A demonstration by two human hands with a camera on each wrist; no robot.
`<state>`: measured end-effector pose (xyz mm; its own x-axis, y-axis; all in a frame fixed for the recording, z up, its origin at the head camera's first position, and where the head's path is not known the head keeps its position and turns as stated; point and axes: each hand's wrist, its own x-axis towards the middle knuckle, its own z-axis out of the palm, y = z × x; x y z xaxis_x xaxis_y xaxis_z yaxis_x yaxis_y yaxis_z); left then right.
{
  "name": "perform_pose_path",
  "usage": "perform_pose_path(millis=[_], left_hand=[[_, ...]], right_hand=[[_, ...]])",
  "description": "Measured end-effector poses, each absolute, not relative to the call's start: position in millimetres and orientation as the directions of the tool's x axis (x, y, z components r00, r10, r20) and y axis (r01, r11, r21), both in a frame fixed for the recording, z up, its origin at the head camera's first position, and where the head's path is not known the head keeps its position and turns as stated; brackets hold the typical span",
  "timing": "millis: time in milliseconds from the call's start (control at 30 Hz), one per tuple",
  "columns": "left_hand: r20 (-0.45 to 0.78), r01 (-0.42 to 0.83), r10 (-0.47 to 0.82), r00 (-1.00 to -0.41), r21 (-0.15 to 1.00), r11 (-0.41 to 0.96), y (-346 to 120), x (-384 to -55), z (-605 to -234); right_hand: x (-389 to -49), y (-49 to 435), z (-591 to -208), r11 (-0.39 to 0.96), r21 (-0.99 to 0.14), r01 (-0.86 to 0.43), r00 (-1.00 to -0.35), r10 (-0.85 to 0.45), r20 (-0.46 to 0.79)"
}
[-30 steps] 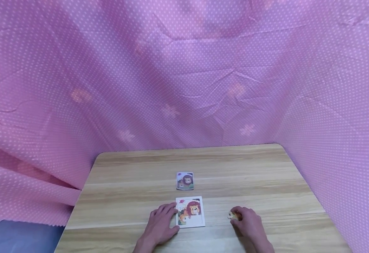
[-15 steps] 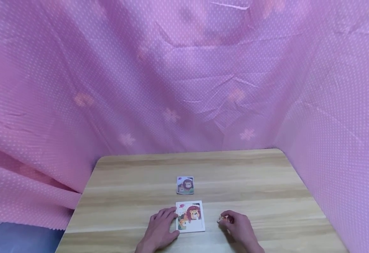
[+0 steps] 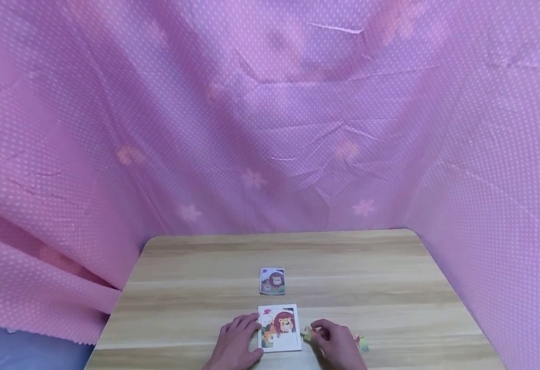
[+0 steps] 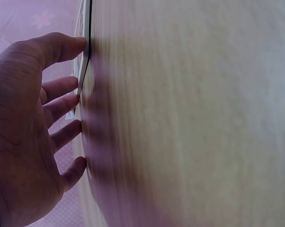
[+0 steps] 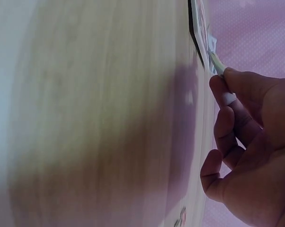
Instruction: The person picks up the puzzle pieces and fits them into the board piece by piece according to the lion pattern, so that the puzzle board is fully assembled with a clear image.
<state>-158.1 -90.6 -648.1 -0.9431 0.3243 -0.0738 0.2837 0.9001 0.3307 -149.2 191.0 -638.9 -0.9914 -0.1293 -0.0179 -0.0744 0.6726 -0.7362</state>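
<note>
A square puzzle board [image 3: 296, 341] lies on the table with a lion picture partly laid in it; its lower right part is bare white. My left hand [image 3: 235, 341] rests at the board's left edge, fingers spread and thumb near the lower left corner. In the left wrist view, the fingertips of the left hand [image 4: 26, 127] touch the board's edge. Just right of the board, my right hand [image 3: 337, 343] pinches a puzzle piece [image 3: 307, 334] between thumb and index finger. The puzzle piece [image 5: 217, 63] overlaps the board's edge in the right wrist view.
Another puzzle piece [image 3: 361, 343] lies on the table right of my right hand. Behind the board is a small picture card [image 3: 272, 281] with the same lion scene. Pink dotted cloth [image 3: 270, 128] hangs around the wooden table [image 3: 196, 288] at the back and sides.
My right hand has moved left with the pinched puzzle piece, up to the board. A second piece behind it has come into sight. The left hand stays at the board; the head view has tilted upward.
</note>
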Motion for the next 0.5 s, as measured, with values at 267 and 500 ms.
perform_pose_path(millis=[267,500], left_hand=[[-0.068,0.281,0.320,-0.945,0.329,0.901,-87,-153,-647],[-0.077,0.268,0.309,-0.948,0.333,0.904,-83,-151,-645]], right_hand=[[-151,181,-644,0.599,-0.792,-0.118,-0.974,-0.226,-0.026],[-155,175,-642,0.601,-0.786,-0.142,-0.962,-0.271,-0.033]])
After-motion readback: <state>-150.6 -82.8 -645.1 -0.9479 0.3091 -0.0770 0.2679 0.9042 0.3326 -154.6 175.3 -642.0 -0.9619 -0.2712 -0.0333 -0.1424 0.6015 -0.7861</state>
